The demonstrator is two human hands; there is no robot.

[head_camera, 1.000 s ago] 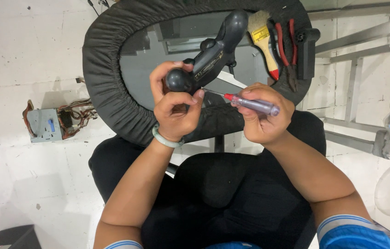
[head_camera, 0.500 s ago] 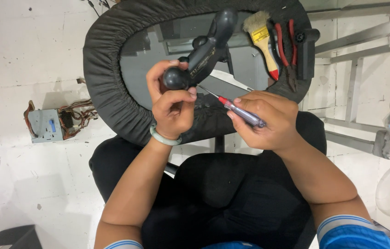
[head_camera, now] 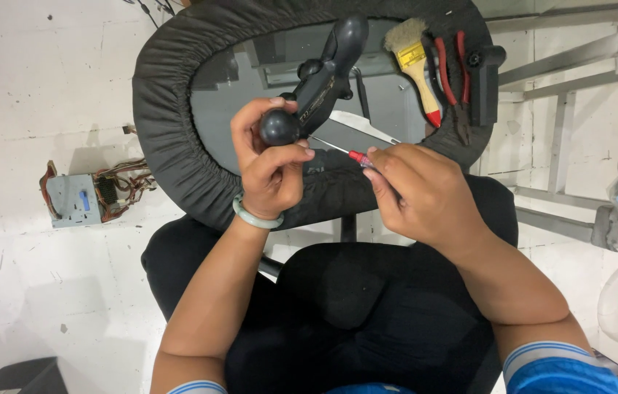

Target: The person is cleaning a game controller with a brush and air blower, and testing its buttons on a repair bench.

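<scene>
The round worktop (head_camera: pixel 177 109) had a padded black rim; bare grey surface lay open left of the hands, while a paintbrush (head_camera: pixel 417 66) and red pliers (head_camera: pixel 451 73) crowded its right edge. The black game controller (head_camera: pixel 323 76) was glossy, its grips rounded. The left hand (head_camera: pixel 269 171) was clamped on its lower grip. The right hand (head_camera: pixel 418 193), just beside, was closed on a red-handled screwdriver (head_camera: pixel 345 152), the tip reaching the controller.

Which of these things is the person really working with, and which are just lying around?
In use:
- left hand gripping the black game controller
- right hand holding the red-tipped screwdriver

Lying about:
- paintbrush and red-handled pliers on the round padded stool
- grey electronics box with wires on the floor
</scene>
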